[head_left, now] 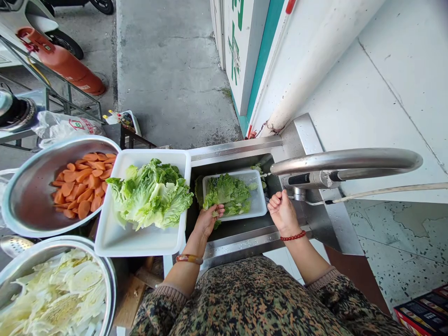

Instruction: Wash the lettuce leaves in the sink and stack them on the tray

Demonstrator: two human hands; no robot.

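Note:
In the sink [238, 234], a white plastic tray [261, 205] holds green lettuce leaves [231, 192]. My left hand [210, 217] reaches over the tray's near left corner, its fingers closed on the edge of a lettuce leaf. To the right of the tray, my right hand [282, 213] is raised with the fingers curled in; nothing shows in it. Just beyond that hand is the metal faucet [308, 180], its large curved spout arching above. A larger white tray [140, 243] of pale green lettuce [154, 196] stands left of the sink.
At the left are a metal bowl [28, 196] of sliced carrots [84, 182] and a basin [110, 280] of cut cabbage [63, 294]. A wall with a white pipe [315, 60] rises beyond the faucet. An orange gas cylinder [66, 65] stands far left.

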